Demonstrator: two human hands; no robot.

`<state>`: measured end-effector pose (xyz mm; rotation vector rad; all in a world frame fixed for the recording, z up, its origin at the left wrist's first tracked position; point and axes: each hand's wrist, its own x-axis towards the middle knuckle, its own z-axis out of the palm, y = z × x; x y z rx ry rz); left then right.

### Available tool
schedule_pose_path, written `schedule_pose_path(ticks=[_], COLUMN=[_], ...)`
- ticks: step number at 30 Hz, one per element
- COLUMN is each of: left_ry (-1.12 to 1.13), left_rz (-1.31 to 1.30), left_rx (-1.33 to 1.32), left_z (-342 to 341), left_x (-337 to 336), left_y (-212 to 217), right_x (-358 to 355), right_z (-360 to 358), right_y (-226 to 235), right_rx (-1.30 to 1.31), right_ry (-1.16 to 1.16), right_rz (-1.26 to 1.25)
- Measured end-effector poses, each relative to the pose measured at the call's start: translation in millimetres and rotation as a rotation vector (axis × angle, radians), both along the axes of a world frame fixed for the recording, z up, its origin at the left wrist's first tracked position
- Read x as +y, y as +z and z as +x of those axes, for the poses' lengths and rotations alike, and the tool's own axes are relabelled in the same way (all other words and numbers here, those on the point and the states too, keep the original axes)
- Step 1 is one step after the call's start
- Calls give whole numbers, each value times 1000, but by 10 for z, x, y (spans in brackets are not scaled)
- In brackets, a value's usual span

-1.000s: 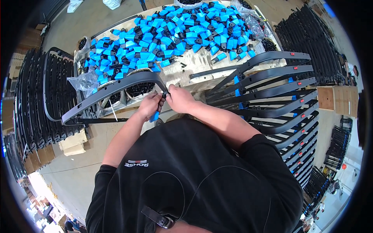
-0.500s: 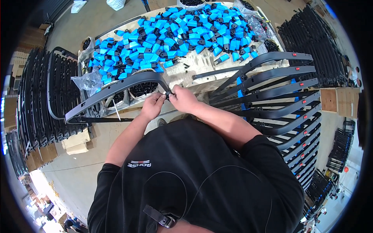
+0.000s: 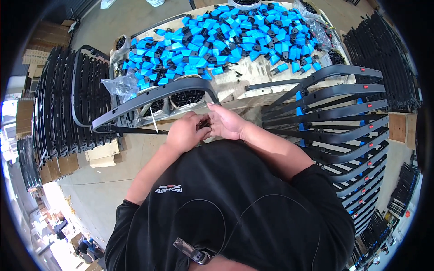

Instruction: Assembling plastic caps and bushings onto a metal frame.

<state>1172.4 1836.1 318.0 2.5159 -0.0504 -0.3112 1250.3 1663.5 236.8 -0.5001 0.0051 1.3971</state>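
Observation:
Just in front of my chest my two hands meet. My right hand (image 3: 229, 123) is turned palm up and cupped, with small black parts (image 3: 206, 123) lying in it. My left hand (image 3: 183, 132) reaches into that palm, thumb and fingers closed together; what they pinch is hidden. Right beyond my hands is a curved black metal frame (image 3: 149, 97), propped at the near edge of the table, its bent end close to my right fingertips. A white stick-like piece (image 3: 154, 119) stands against the frame's lower bar.
Blue caps with black ends (image 3: 217, 40) are heaped on the worktable (image 3: 239, 88). Bags of small black parts (image 3: 187, 98) stand along its near edge, beside clear plastic (image 3: 120, 86). More black frames are stacked at right (image 3: 348, 119) and left (image 3: 58, 104). Cardboard (image 3: 103, 153) lies on the floor.
Both hands have left the frame's bent end and come nearer my body. My right hand has turned palm up, and my left fingers have moved into it. The view has shifted slightly.

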Motion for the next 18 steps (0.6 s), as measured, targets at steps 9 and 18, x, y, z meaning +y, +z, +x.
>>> schedule_pose_path(ticks=[9, 18], left_ry=[84, 562], left_rz=[-334, -1168], left_rx=[-69, -190], left_z=[-570, -1355], left_x=[988, 2636], left_y=[-227, -412], right_x=[884, 2946], right_z=[-431, -1560], right_y=[-311, 232], right_rx=[-127, -1095], right_ry=[69, 62], right_rz=[-181, -469])
